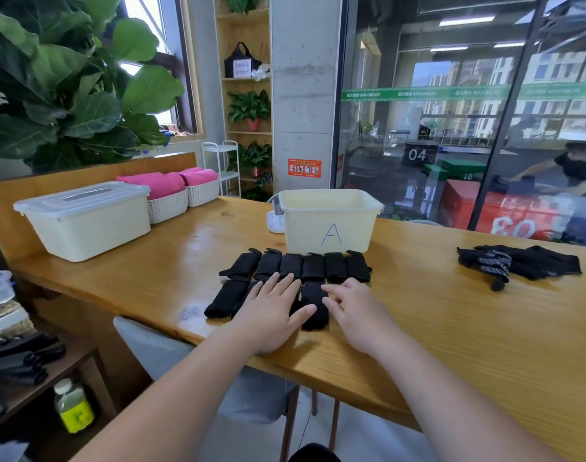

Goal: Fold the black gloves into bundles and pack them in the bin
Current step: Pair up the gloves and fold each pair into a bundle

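Chair: grey padded chair at the wooden table's near edge.
Left hand: flat, fingers straight, pressing the front row of folded black glove bundles.
Right hand: flat, fingertips touching the same row.
Back row: six rolled black bundles, side by side.
Bin: open cream plastic bin marked "A", just behind them.
Right: loose black gloves, well apart.
Left: lidded white plastic box; white woven baskets of pink towels beyond.

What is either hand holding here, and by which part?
Nothing is gripped. The left hand lies flat with straight fingers on the near row of glove bundles; the right hand touches the same row with its fingertips.
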`<state>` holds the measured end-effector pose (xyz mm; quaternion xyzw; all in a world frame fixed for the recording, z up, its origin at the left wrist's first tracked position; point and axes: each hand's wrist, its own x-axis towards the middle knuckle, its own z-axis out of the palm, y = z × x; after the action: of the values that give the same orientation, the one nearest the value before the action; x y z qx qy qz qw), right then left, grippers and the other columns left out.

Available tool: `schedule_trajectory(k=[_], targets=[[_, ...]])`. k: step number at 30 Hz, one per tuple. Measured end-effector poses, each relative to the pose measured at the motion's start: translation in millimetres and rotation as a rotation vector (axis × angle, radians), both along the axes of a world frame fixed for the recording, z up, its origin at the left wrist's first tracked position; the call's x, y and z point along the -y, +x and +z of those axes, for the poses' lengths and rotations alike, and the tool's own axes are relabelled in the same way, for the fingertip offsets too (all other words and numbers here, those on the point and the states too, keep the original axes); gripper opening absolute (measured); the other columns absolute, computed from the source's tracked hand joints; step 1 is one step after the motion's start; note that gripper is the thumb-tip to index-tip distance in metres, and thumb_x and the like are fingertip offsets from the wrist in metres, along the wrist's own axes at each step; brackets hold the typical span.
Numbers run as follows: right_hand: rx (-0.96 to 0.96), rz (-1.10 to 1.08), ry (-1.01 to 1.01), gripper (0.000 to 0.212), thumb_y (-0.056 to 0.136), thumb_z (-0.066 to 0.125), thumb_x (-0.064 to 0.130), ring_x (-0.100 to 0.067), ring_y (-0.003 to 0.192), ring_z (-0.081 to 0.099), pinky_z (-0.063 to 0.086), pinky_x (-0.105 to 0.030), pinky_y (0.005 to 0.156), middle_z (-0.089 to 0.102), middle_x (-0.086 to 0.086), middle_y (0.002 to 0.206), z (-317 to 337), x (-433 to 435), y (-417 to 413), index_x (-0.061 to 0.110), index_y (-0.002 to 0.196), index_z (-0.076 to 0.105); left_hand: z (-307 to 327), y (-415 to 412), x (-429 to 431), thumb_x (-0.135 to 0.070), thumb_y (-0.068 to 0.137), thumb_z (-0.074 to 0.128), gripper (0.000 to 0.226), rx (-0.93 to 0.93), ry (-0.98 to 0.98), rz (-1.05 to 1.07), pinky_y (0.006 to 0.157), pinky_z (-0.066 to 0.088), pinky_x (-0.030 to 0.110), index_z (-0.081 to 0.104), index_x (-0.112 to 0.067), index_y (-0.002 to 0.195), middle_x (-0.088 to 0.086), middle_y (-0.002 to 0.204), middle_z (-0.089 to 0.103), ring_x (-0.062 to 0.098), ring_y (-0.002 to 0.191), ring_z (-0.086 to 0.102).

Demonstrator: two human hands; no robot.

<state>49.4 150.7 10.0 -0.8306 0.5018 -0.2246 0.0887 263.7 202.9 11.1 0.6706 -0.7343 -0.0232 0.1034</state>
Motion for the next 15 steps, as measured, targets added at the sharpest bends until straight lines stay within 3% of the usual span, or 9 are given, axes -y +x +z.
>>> schedule_trajectory(k=[3,15], targets=[[-0.012,-0.016,0.003,0.046,0.108,0.044,0.056,-0.014,0.122,0.050,0.051,-0.038,0.093,0.053,0.012,0.122,9.2,5.5,-15.7,0.041,0.150,0.055,8.9,-11.2,8.9,-0.080,0.102,0.017,0.084,-0.032,-0.021,-0.026,0.134,0.003,0.045,0.013,-0.032,0.171,-0.012,0.178,0.005,0.012,0.164,-0.005],[-0.075,-0.245,0.033,0.054,0.106,0.044,0.063,-0.020,0.138,0.043,0.048,-0.044,0.108,0.052,0.004,0.143,25.9,13.7,-132.8,0.039,0.153,0.051,20.8,-130.0,53.2,-0.080,0.101,0.014,0.085,-0.030,-0.062,-0.239,0.133,0.006,0.046,0.020,-0.031,0.170,-0.007,0.178,0.013,0.016,0.165,0.003]])
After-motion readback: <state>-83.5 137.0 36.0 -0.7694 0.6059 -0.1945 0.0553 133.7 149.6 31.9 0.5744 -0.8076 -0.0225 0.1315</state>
